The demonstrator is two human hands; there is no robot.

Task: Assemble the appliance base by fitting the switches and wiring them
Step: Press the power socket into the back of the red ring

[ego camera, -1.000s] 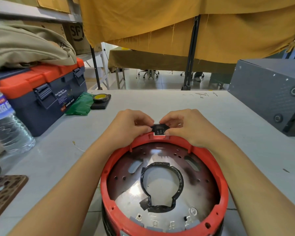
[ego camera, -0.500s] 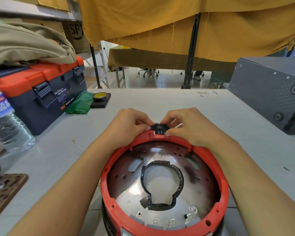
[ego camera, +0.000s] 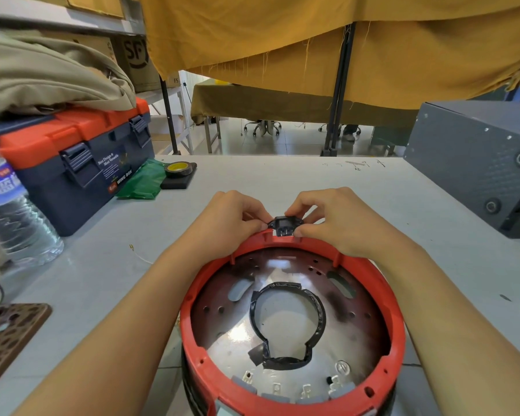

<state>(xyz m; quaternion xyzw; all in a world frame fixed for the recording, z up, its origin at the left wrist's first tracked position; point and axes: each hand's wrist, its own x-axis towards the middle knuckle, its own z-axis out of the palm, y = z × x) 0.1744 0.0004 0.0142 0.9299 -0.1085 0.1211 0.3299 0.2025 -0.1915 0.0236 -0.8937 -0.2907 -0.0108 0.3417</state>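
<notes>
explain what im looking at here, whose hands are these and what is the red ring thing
There is no machine here: a person works with two bare hands, and the one picture comes from a camera worn on their head, looking forward and down. The red ring is the rim of a round appliance base with a shiny metal plate inside, standing at the near edge of a grey table. At the far side of the rim, the left hand and the right hand together pinch a small black part, apparently a switch or socket, at a notch in the rim. On the table to the left are a blue and orange toolbox, a water bottle, a roll of tape and a green bag. A dark grey box stands on the right.
</notes>
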